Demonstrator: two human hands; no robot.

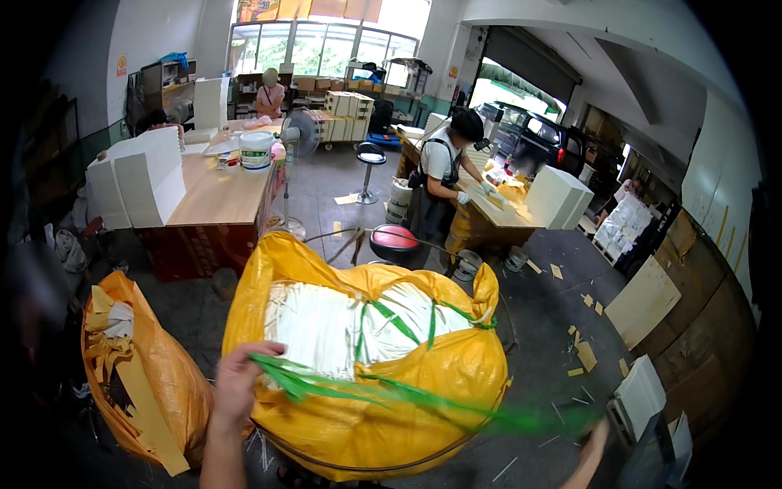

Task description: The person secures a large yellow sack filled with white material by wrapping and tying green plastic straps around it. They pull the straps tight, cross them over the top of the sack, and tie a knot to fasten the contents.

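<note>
A large yellow woven sack [383, 436] stands in front of me, packed with thin white strips [314, 322] that show through its gaping mouth. Green plastic twine [407, 394] crosses the near side of the sack, and more of it is laced over the opening and knotted at the right corner. My left hand [236, 381] is closed on the twine at the sack's left edge. Out to the lower right, my right hand [597, 450] is smeared by motion and partly cut off by dark twine blur; the twine stretches to it.
An orange sack [155, 383] of yellow scraps leans at the left. Behind are a worktable [220, 189] with white stacks, a fan [300, 132] and a black stool [371, 159]. A co-worker [444, 163] stands at the right table. Offcuts [586, 356] litter the floor.
</note>
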